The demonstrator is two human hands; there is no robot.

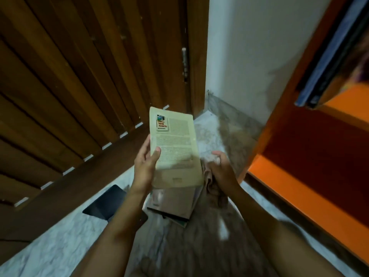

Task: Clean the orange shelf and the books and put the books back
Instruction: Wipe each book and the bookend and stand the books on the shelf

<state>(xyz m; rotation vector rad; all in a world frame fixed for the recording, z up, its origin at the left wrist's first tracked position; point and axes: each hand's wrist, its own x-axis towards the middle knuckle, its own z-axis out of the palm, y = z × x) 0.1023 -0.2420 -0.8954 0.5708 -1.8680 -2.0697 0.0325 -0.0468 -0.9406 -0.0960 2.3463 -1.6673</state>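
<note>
Cloth (211, 186) bunched in curled right hand (221, 168), just beside book (175, 148), probably ready for wiping. Lower edge pinched by left hand (144, 166), thumb on cover, face tilted up for cleaning. Beneath, stack (173, 204) of books on floor (60, 246), kept close. Farther right, shelf (279, 186), lower bay open toward hands, likely for returns.

Beyond the stack of books (173, 202), bare floor (209, 132) runs to the wall (249, 56). Left of the stack lie a dark flat pad (103, 202) and the wooden door (79, 86); right, the orange shelf (299, 186), lower compartment open.
</note>
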